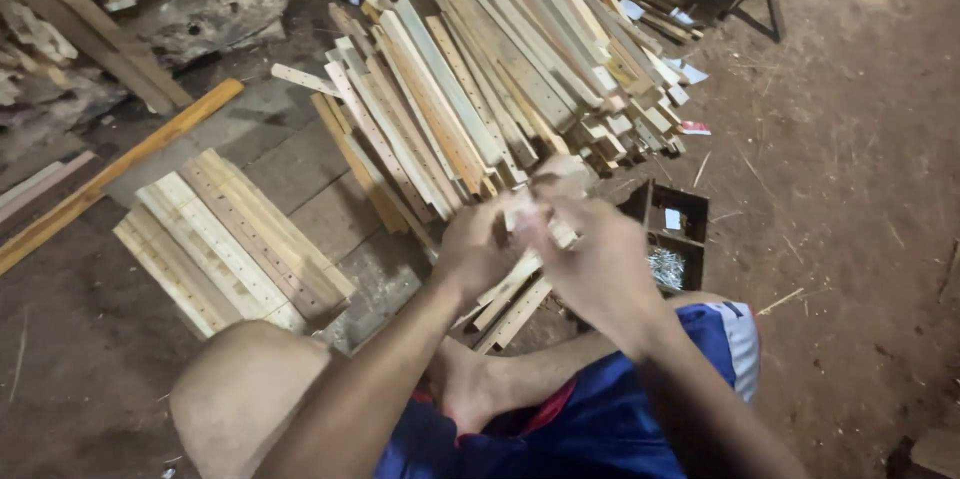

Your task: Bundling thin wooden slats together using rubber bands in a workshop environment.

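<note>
1. Far left, a long orange-brown plank (120, 169) lies slantwise on the dirt floor (850, 189); it looks smooth and planed, darker than the rest of the wood.
2. Just right of it, a small flat stack of pale slats (225, 239) lies side by side on a grey slab, each slat thin and straight-edged, some with a row of small dots along the length.
3. In the middle, a large loose heap of slats (480, 79) fans up and away, raw light wood, rough-sawn, with square-cut ends.
4. The left hand (475, 254) is closed around the near end of a small pale wood piece (545, 201) held up in front of the heap; motion blur hides the finger detail.
5. The right hand (600, 264) grips the same piece from the other side, fingers curled narrowly; both hands touch it, well above the floor.
6. I judge the step in hand to be fitting or sorting this piece; the next move calls for a steady 2-handed hold and square alignment.
7. To the right, a dark partitioned box (675, 234) holds a shiny pile of nails (665, 267), just beside the right hand.
</note>
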